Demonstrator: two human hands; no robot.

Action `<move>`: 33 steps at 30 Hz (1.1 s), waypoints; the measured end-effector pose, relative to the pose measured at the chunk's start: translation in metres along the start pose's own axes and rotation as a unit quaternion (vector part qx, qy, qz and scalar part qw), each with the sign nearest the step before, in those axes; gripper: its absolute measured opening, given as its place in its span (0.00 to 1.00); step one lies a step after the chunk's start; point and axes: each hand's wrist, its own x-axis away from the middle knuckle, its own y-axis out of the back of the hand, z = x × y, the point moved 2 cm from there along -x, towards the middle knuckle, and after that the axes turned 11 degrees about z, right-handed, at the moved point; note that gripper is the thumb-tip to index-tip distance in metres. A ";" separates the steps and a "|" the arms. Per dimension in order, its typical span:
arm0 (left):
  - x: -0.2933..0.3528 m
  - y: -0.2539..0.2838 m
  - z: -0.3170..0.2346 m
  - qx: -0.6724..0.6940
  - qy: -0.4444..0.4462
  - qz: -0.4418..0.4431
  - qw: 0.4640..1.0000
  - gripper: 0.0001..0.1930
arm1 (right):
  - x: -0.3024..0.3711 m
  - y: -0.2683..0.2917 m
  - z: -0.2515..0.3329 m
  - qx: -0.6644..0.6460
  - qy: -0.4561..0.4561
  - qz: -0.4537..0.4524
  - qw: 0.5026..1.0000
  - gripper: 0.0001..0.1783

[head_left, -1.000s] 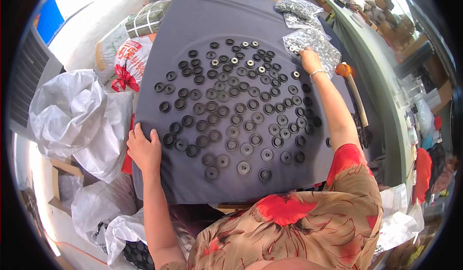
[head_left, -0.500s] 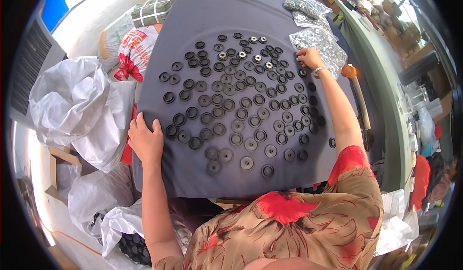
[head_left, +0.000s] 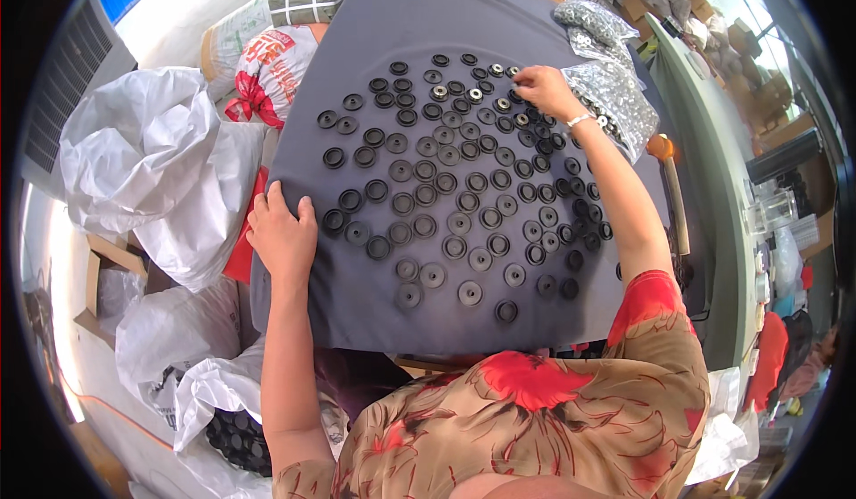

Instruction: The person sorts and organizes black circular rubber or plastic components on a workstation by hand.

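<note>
Many round black discs (head_left: 447,182) with raised rims lie spread over a dark grey cloth-covered table (head_left: 374,312). A few at the far side have a small silver metal ring (head_left: 475,95) in their centre. My right hand (head_left: 548,94) is above the far right discs, its thumb and fingers closed in a pinch. What sits between those fingertips is too small to make out. Next to that wrist lies a clear plastic bag (head_left: 615,98) of small silver rings. My left hand (head_left: 283,236) rests at the table's left edge, fingers spread, holding nothing.
A second clear bag (head_left: 593,22) lies at the far right. A hammer with an orange head (head_left: 661,147) lies along the right side. White sacks (head_left: 147,160) stand left of the table; one open sack (head_left: 214,392) holds black discs.
My right hand has moved left, from beside the clear bag to over the far right discs. The whole view has shifted slightly. My left hand stays at the table edge.
</note>
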 end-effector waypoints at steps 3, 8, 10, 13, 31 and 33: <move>-0.001 0.000 -0.002 -0.003 0.004 0.004 1.000 0.27 | -0.018 -0.018 0.026 -0.047 0.034 0.035 0.998 0.14; 0.000 0.001 -0.002 0.002 0.001 0.002 1.000 0.27 | -0.030 -0.021 0.029 -0.025 0.050 0.019 0.998 0.14; 0.000 0.001 -0.003 0.002 0.002 -0.001 1.000 0.27 | -0.033 -0.003 0.016 0.015 0.025 -0.043 0.999 0.14; 0.000 0.001 -0.003 -0.001 0.002 -0.009 1.000 0.27 | -0.038 0.003 0.012 0.006 0.012 -0.023 1.000 0.14; 0.000 0.001 -0.002 0.008 0.005 0.009 1.000 0.28 | -0.098 -0.060 0.078 0.035 0.087 0.069 0.993 0.13; 0.000 0.000 0.000 0.006 0.005 0.008 1.000 0.28 | -0.102 -0.064 0.079 0.041 0.085 0.077 0.993 0.13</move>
